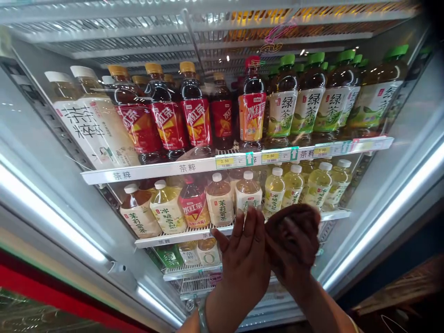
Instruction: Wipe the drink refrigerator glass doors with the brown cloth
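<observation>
My left hand (244, 263) is raised in front of the drinks cooler, its back toward me and its fingers stretched upward. It holds nothing that I can see, and a bracelet (203, 319) circles the wrist. Close beside it, my right hand (298, 259) is closed around a bunched dark brown cloth (289, 219). Reflections suggest a glass pane before the shelves; whether either hand touches it I cannot tell. Behind my fingertips stands a white-capped bottle (249, 189) on the middle shelf, partly covered by them.
On the upper shelf (156, 171) stand red-label tea bottles (196, 115) and green-capped bottles (314, 101). Pale yellow drinks (322, 182) line the middle shelf's right side. Lower down are more bottles (208, 252). Bright light strips (52, 217) run along both sides.
</observation>
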Demonstrator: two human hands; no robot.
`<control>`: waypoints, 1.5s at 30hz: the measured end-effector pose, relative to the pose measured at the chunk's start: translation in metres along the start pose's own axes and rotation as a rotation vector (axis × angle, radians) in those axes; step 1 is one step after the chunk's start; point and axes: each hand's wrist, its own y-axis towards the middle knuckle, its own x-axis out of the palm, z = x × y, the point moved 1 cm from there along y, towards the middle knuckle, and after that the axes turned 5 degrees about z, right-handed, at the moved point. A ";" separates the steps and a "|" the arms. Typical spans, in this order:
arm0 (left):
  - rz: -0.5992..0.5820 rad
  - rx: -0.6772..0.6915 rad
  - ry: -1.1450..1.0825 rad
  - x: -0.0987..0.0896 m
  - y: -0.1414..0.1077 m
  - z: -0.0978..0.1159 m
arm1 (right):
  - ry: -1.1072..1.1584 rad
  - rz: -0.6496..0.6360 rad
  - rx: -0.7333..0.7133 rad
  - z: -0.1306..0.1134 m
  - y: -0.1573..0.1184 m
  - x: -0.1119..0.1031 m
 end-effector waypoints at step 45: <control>0.040 -0.015 0.072 -0.114 -0.059 -0.140 | 0.069 -0.065 -0.078 -0.154 -0.020 0.085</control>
